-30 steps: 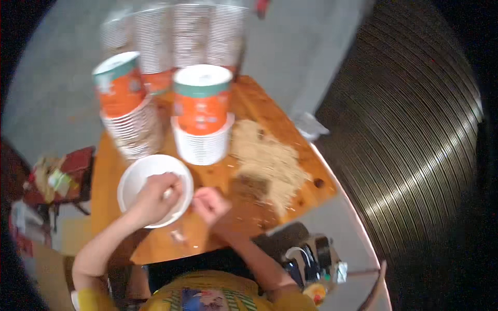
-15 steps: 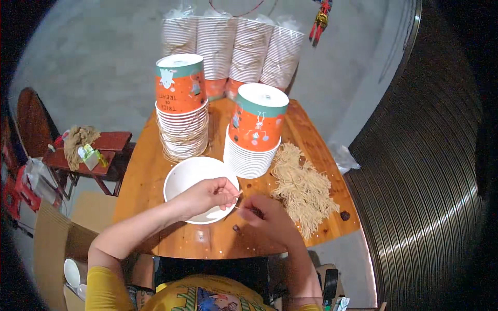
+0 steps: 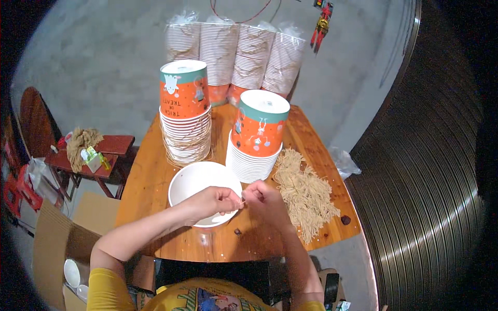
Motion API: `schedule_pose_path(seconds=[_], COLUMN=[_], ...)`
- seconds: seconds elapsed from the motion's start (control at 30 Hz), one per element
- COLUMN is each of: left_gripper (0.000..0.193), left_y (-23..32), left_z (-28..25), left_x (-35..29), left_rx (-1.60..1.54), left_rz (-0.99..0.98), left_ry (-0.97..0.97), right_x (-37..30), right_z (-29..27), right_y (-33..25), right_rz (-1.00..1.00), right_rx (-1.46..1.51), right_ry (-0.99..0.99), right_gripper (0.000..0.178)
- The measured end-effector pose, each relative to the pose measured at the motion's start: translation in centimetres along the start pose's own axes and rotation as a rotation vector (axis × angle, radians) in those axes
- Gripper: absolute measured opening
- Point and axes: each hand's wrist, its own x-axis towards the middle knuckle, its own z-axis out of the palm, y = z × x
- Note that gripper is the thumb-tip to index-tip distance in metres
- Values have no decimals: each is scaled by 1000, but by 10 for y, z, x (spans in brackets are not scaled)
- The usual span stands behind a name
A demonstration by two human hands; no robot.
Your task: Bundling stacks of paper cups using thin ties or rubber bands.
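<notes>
A paper bucket (image 3: 194, 181) stands on the table in front of me, its white inside showing. At its right rim, my left hand (image 3: 215, 201) is closed in a pinch on a thin string (image 3: 242, 201). My right hand (image 3: 263, 203) meets it there, fingers also pinched on the string; its far end is hidden by the fingers. Just beyond stands an upside-down stack of orange and green buckets (image 3: 259, 127). A second such stack (image 3: 184, 96), with strings looped about its white rims (image 3: 187, 137), is farther left. Right of my hands lies a heap of beige strings (image 3: 306, 199).
Wrapped stacks of white-rimmed buckets (image 3: 218, 54) line the back of the wooden table (image 3: 145, 207). A dark knot (image 3: 345, 220) marks its right edge. A ribbed metal shutter (image 3: 420, 181) rises at right. A red bench (image 3: 116, 145) with beige strings stands at left, near an open carton (image 3: 57, 233).
My right hand has risen slightly and come in against my left fingertips at the rim. The whole view has shifted a little.
</notes>
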Motion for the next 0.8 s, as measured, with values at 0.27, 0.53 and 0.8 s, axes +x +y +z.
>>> schedule_pose_path(seconds=[0.27,0.53,0.8], left_gripper=[12,8,7], left_y=[5,9,5], left_z=[2,7,-2], left_x=[2,0,7], left_rx=[36,70,-288], left_rz=[-37,-17,-210], left_ry=[32,59,-32], right_x=[-22,-22,-40], right_z=[1,2,29], right_y=[8,-9,-14], right_rz=[61,-138,-74], right_rx=[123,-82,-37], right_ry=[94,55,116], right_gripper=[12,8,9])
